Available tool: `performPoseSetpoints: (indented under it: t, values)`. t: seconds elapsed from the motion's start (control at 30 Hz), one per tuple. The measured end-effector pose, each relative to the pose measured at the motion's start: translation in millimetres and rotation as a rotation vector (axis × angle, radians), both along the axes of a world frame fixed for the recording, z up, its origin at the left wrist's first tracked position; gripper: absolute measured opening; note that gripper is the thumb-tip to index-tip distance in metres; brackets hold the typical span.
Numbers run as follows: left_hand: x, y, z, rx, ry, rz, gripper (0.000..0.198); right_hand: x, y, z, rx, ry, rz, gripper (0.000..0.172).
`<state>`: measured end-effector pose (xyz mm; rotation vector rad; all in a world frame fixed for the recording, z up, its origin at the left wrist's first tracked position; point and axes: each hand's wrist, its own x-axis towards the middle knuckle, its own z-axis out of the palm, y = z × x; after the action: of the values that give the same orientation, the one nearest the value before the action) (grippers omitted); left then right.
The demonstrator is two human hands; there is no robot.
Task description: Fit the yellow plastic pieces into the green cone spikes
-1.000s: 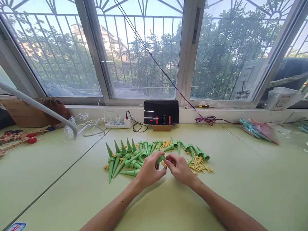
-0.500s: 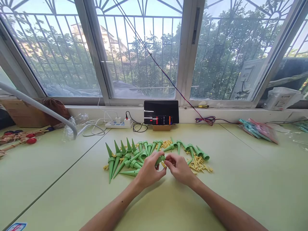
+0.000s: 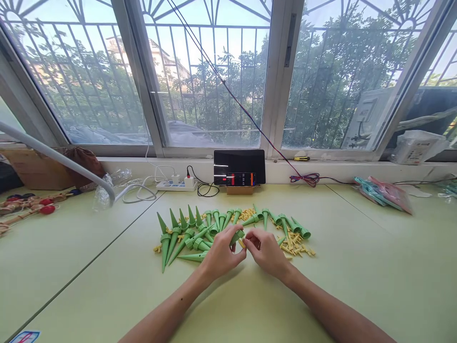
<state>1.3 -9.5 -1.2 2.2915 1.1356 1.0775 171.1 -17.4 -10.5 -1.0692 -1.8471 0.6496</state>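
The left hand's (image 3: 224,250) grip is holding one green spike (image 3: 238,236) at centre, the right hand's (image 3: 267,252) pinching one yellow peg (image 3: 242,243) at its five o'clock; fitting is apparently under way, the next move calling for steady alignment. Beyond, roughly twenty loose spikes (image 3: 164,247) are lying from nine to two o'clock, loose pegs (image 3: 295,245) at three overlapping too much for counting.

Green spikes (image 3: 165,249): smooth plastic, seemingly matt.
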Motion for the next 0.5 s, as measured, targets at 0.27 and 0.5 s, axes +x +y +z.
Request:
performPoseSetpoints:
  t: [0.27, 0.5]
  values:
    - [0.3, 0.2, -0.9, -0.008, 0.027, 0.002, 0.044, -0.3, 0.0, -2.2, 0.047, -0.1, -0.021, 0.021]
    - [0.4, -0.3, -0.7, 0.01, -0.002, 0.0, 0.041, -1.0, 0.8, 1.4, -0.047, 0.028, 0.01, 0.019]
